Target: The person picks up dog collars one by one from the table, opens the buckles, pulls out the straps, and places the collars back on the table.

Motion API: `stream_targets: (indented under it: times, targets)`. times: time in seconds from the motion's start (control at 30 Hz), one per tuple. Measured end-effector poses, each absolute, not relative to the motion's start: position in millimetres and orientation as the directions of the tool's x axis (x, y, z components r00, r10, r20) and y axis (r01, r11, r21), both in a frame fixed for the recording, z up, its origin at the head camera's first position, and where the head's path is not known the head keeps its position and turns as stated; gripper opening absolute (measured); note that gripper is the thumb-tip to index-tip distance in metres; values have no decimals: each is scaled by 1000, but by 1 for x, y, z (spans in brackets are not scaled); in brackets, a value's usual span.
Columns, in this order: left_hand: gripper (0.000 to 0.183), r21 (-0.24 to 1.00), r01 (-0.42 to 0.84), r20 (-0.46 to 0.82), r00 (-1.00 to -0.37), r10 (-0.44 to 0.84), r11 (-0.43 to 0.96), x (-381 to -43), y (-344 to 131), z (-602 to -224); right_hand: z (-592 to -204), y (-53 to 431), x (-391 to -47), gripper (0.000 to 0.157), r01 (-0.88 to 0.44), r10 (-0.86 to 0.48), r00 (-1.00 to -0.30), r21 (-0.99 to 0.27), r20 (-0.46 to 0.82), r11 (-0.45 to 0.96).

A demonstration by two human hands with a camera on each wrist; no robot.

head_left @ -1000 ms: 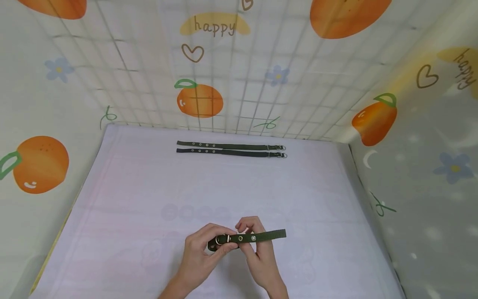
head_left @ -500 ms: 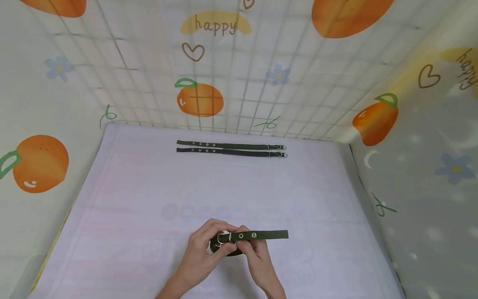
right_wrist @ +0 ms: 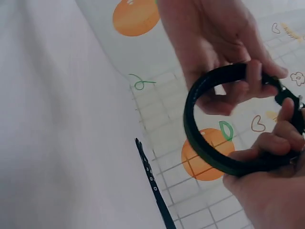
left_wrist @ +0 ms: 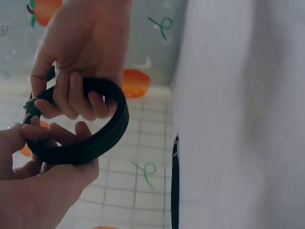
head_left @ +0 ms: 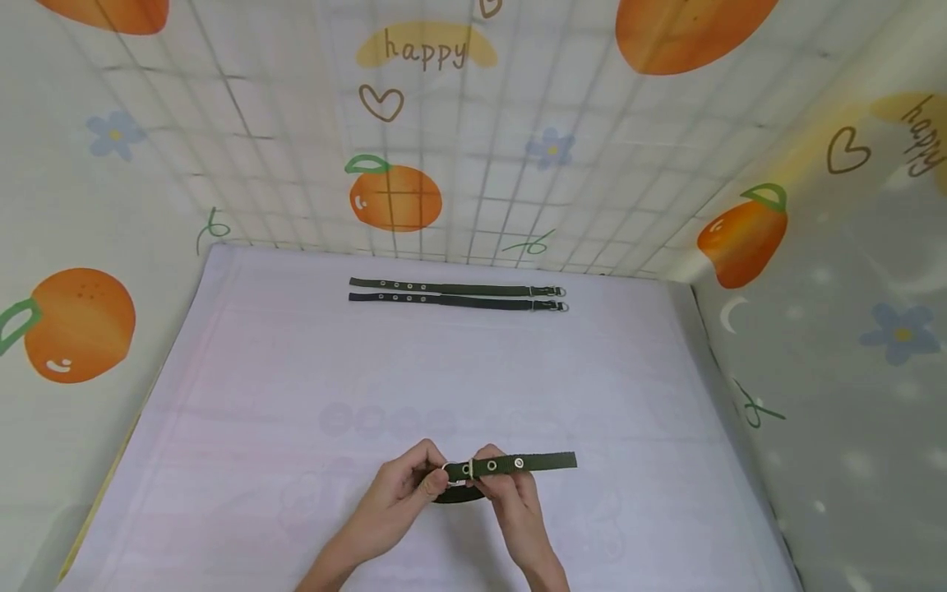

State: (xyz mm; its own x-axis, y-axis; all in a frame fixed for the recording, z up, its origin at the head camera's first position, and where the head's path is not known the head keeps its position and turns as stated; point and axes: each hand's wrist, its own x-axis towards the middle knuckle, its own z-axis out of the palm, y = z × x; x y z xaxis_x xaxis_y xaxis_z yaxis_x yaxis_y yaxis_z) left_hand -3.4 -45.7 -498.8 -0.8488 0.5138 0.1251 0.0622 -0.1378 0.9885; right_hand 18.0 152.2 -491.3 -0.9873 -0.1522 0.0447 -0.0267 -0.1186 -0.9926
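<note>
A dark green webbing collar [head_left: 553, 460] is bent into a loop between both hands, its eyeleted tail threaded through a metal buckle [head_left: 471, 468] and pointing right. My left hand [head_left: 395, 501] pinches it by the metal ring, thumb in front. Just right of the buckle, my right hand [head_left: 514, 501] pinches the strap, fingers behind and thumb below. From the left wrist the round loop [left_wrist: 122, 121] shows side-on, with fingers of both hands inside it. The right wrist view shows the same loop [right_wrist: 189, 117], its buckle end partly covered by fingers.
Two more collars lie flat and parallel near the back of the white-covered table [head_left: 259, 353]: a green collar [head_left: 481, 290] and a darker collar [head_left: 481, 302] in front of it. Cloth with printed oranges [head_left: 395, 199] hangs over a wire grid behind, and printed cloth lines both sides.
The collar and its buckle have shifted slightly right, and an eyelet now shows left of the buckle. My right fingers, raised behind the strap earlier, have come down to pinch it.
</note>
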Motion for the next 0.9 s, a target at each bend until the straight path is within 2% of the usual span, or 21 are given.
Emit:
stream_targets:
  times: [0.23,0.4,0.6,0.7,0.8,0.9]
  targets:
    - [25,961,-86,88,-806,585,-263,-5,-47,-498,-495,152,17,26,-12,-149,-988,-965,52,-261]
    - [25,944,-185,30,-777,628,-274,-7,-54,-497,-494,155,16,37,-9,-175,-982,-945,70,-326]
    - [24,967,-124,45,-776,630,-222,-7,-56,-495,-493,153,16,40,-54,-197,-972,-942,125,-332]
    - [24,992,-52,29,-801,597,-117,-6,-55,-492,-493,152,17,34,-58,-190,-974,-950,121,-307]
    - [23,998,57,41,-836,547,13,-3,-52,-488,-495,151,18,23,-55,-188,-977,-970,101,-236]
    - [22,985,146,78,-857,509,96,0,-49,-485,-496,150,19,18,-85,-176,-979,-990,105,-115]
